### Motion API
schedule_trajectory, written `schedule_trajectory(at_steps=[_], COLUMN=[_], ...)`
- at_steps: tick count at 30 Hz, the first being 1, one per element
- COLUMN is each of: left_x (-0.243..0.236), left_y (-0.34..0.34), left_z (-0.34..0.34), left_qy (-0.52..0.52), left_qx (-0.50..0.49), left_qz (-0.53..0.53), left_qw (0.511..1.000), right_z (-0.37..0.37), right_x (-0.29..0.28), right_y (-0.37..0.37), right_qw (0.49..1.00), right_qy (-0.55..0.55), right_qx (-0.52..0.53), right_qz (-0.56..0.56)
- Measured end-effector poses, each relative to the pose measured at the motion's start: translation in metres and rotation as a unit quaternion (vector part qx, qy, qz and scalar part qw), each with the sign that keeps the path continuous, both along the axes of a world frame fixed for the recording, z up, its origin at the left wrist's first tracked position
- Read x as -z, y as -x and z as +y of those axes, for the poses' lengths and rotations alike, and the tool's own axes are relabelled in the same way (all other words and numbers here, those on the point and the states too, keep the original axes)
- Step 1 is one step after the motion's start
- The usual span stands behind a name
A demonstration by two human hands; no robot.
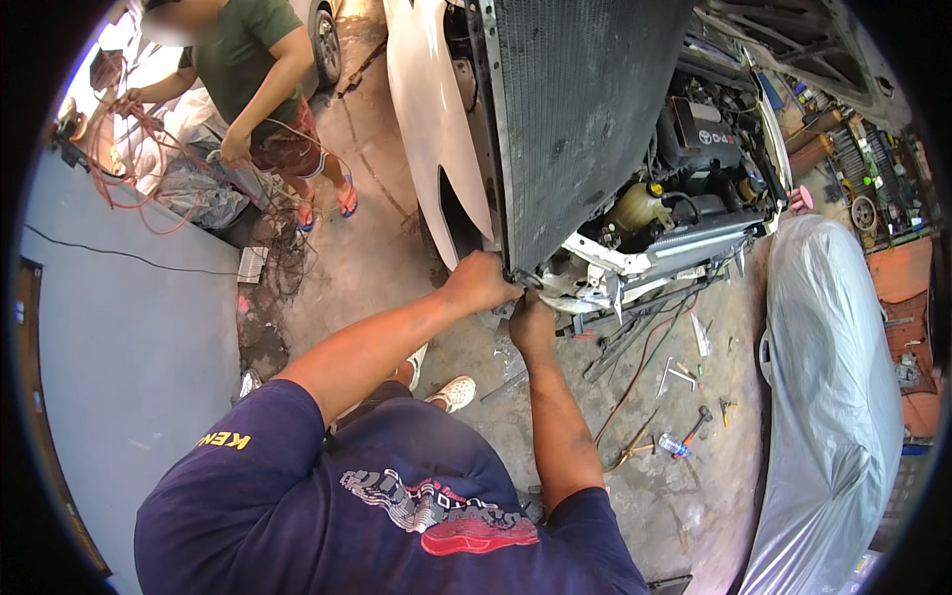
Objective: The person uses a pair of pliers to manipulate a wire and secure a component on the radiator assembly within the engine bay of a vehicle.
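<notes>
Black finned radiator stands at one o'clock, its lower corner gripped by your left hand and, just beside that at four o'clock, your right hand.

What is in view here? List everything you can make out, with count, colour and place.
radiator: 1, black, upper centre
panel: 1, white, left of the radiator
car: 1, white, hood raised, right of the radiator
tank: 1, cream, in the engine bay
cover: 1, silver, right side
hammer: 1, dark and orange, floor, right
bottle: 1, mostly clear, beside the hammer
co-worker: 1, green shirt, upper left
hose: coiled, count unclear, reddish, in the co-worker's hand
wall: 1, pale blue, left
small floor items: several, too small to count
shirt: 1, navy, lower centre
left hand: 1, bare, at the radiator's lower corner
right hand: 1, bare, same corner
</notes>
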State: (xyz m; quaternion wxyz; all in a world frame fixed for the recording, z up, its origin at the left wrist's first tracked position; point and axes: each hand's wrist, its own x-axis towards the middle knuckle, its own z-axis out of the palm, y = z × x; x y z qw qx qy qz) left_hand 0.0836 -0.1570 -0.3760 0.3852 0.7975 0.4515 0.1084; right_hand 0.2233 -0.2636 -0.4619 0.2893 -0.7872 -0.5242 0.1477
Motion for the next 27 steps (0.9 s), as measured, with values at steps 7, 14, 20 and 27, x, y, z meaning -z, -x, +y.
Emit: schedule_trajectory(at_steps=[7, 14, 20, 27], left_x=[-0.005, 0.004, -0.019, -0.037], left_y=[-0.001, -0.006, -0.005, -0.008], left_z=[0.002, 0.004, 0.000, -0.002], left_qy=[0.030, 0.005, 0.143, 0.177], left_qx=[-0.001, -0.005, -0.064, -0.100], left_qz=[0.025, 0.014, 0.015, 0.003], left_qw=[0.999, 1.000, 0.988, 0.979], right_z=[-0.026, -0.026, -0.025, -0.020], right_x=[-0.008, -0.052, -0.114, -0.112], right_y=[0.015, 0.019, 0.019, 0.005], right_qw=[0.998, 0.840, 0.687, 0.548], right_qy=[0.002, 0.188, 0.193, 0.174], right_qx=[0.024, -0.048, 0.012, -0.034], right_qz=[0.057, 0.506, 0.701, 0.817])
